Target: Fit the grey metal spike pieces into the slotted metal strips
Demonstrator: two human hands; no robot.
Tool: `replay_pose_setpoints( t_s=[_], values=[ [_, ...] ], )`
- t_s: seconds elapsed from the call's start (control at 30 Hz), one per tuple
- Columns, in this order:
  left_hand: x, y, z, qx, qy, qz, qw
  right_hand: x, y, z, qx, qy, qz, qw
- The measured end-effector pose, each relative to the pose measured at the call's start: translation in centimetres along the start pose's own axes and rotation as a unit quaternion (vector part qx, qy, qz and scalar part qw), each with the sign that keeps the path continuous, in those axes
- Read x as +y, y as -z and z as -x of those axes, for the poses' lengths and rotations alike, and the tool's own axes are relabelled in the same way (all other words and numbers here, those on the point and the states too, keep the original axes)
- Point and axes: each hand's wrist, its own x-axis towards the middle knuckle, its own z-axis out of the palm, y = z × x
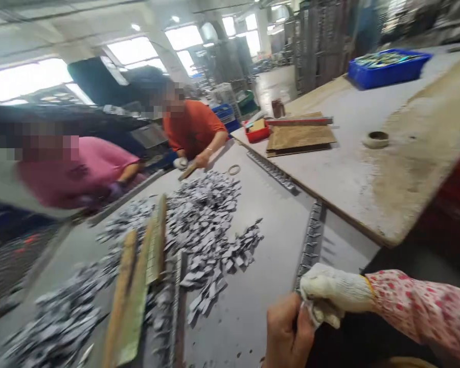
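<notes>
My left hand (289,329), bare and closed, is at the bottom right, pressed against my right hand (331,294). A white knit glove (352,291) covers the right hand, and its fingers are curled. White fabric of this glove seems pinched in my left fingers; whether anything else lies between the hands is hidden. Just beyond them a toothed metal strip (310,237) lies on the table (249,306), its near end hidden by the hands. A heap of small flat grey pieces (203,214) spreads to the left, with long yellowish bars (147,276) among them.
A person in orange (193,128) and one in pink (88,168) work across the table. On the adjoining table stand a blue bin (387,76), a tape roll (376,139), brown boards (301,138) and a red box (257,134). Another toothed strip (272,171) lies along its edge.
</notes>
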Motion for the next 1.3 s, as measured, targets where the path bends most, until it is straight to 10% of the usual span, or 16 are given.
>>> replay_pose_setpoints(
  t_s=[0.27, 0.5, 0.67, 1.0, 1.23, 1.3],
  values=[
    [-6.1, -3.8, -4.3, -0.144, 0.006, -0.027, 0.989, -3.5, 11.9, 0.6, 0.377, 0.05, 0.202, 0.903],
    [-9.5, -4.0, -4.1, -0.187, -0.019, -0.058, 0.98, -2.6, 16.1, -1.8, 0.308, -0.094, 0.614, 0.721],
    [-9.7, -3.0, -4.3, -0.213, -0.013, -0.057, 0.975, -3.8, 15.7, -3.8, 0.252, -0.149, 0.692, 0.66],
    [-10.6, -4.0, -3.9, -0.194, -0.05, -0.021, 0.98, -3.8, 15.3, -6.2, 0.204, -0.201, 0.724, 0.628],
    [-7.5, -1.4, -5.5, -0.243, 0.078, 0.059, 0.965, -2.4, 14.9, -5.5, 0.249, -0.209, 0.712, 0.622],
    [-8.2, 0.1, -7.5, -0.178, 0.109, 0.041, 0.977, -2.4, 14.8, -5.3, 0.247, -0.208, 0.709, 0.626]
  ],
)
